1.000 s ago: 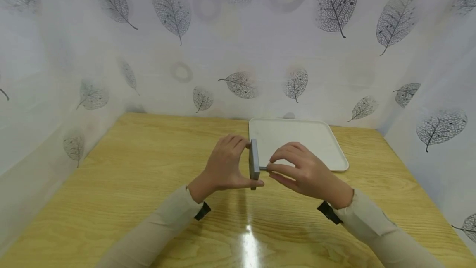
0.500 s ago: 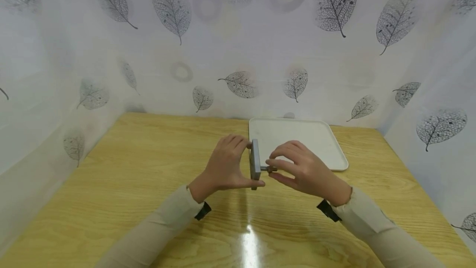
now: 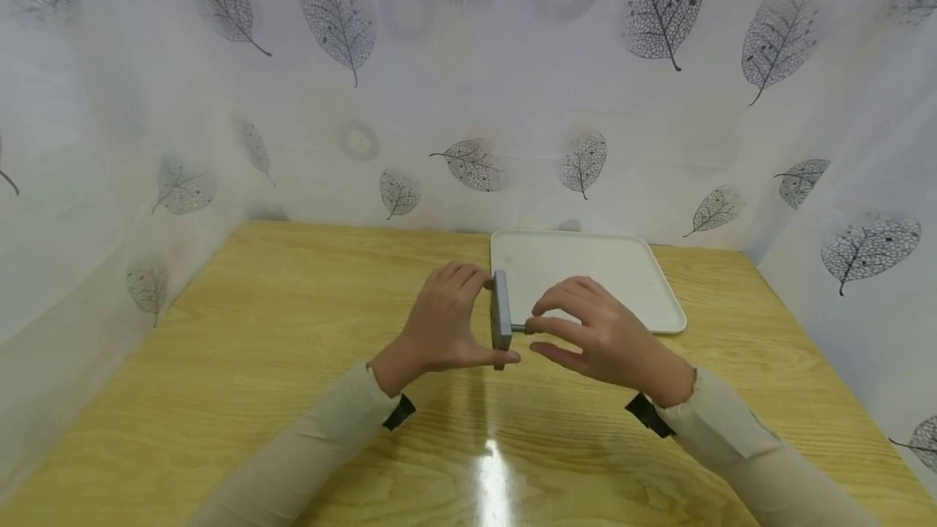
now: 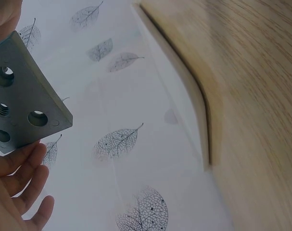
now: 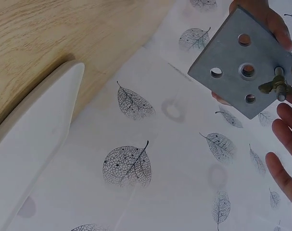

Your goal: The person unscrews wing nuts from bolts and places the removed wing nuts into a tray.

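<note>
Nearest, a bright glare (image 3: 492, 482) lies on the wooden table (image 3: 293, 332), between the left sleeve (image 3: 315, 437) and the right sleeve (image 3: 754, 446). A black strap (image 3: 398, 411) shows below the left wrist and a second strap (image 3: 649, 415) below the right one. The left hand (image 3: 435, 324) is spread wide, gripping a grey metal plate (image 5: 227, 53) by its edges, fingers at the top and thumb at the bottom, so the plate stands upright in the air over the table, its broad faces free. A bolt (image 5: 279, 73) juts from one of its holes towards the right hand (image 3: 600, 336), which is half open: thumb and forefinger sit slightly apart at a brass-coloured wing nut (image 5: 267, 87) on the bolt, and whether they pinch it cannot be told. The other fingers are loosely bent, with a small gap between them and the plate. Left of the left hand, a wide stretch of wood runs to the table's left edge; the strip right of the right hand is narrower. Beyond the hands lies a white tray (image 3: 622, 275) with rounded corners, partly hidden by the right hand, its far rim near the table's back edge. Past that edge rises a pale leaf-printed curtain (image 3: 468, 96), also flanking both sides
</note>
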Demonstrator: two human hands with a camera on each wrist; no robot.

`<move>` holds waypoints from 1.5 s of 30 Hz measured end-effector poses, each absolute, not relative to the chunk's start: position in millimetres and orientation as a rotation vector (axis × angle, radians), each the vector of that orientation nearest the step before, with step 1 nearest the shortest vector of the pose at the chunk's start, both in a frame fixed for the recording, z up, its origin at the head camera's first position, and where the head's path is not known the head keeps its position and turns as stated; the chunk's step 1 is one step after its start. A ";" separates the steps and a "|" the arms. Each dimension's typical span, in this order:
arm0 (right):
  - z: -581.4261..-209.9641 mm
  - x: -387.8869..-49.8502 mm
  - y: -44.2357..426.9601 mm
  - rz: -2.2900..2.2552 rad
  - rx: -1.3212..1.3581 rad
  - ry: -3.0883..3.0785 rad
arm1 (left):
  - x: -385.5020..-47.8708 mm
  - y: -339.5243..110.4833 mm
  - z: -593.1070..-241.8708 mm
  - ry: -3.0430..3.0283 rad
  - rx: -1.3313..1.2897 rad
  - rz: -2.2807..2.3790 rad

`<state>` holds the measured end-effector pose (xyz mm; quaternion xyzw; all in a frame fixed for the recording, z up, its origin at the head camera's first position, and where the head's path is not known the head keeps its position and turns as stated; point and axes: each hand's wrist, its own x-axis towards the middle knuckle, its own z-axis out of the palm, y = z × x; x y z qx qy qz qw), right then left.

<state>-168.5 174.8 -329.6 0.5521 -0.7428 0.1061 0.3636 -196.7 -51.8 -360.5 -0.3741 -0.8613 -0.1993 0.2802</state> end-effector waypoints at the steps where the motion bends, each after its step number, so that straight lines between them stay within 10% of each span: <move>1: -329.7 -167.9 174.7 0.274 1.429 -1.902 | -196.9 -51.9 -360.6 -2.309 -1.002 -0.535; 45: -329.0 -169.8 176.9 0.289 1.383 -1.929 | -198.3 -51.7 -361.4 -2.302 -1.000 -0.542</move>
